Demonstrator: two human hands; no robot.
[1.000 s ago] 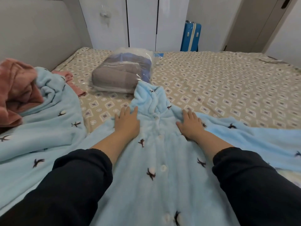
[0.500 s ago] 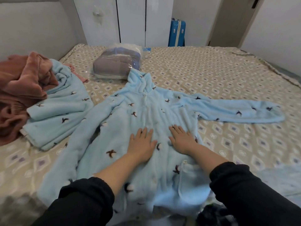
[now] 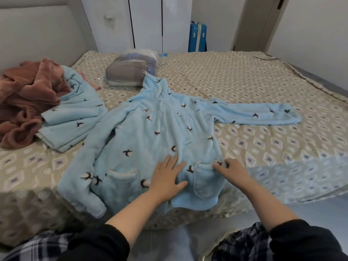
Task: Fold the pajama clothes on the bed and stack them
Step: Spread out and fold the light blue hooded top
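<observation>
A light blue fleece pajama top (image 3: 150, 132) with small bird prints lies spread face up on the bed (image 3: 254, 87), one sleeve stretched out to the right. My left hand (image 3: 167, 178) lies flat on its lower front between the two pockets, fingers straight. My right hand (image 3: 232, 169) rests on the right pocket's top edge, fingers bent down onto the fabric. Matching blue pajama pants (image 3: 73, 117) lie bunched to the left, beside a crumpled rust-pink garment (image 3: 26, 98).
A plastic-wrapped grey bundle (image 3: 130, 72) sits behind the top's collar. The headboard is at the left, white wardrobe doors and a blue suitcase (image 3: 196, 37) stand behind the bed. The bed's near edge is just below the top's hem.
Both hands have slid down the pajama top from the chest to the pocket area near the hem. The view has pulled back, showing the whole garment.
</observation>
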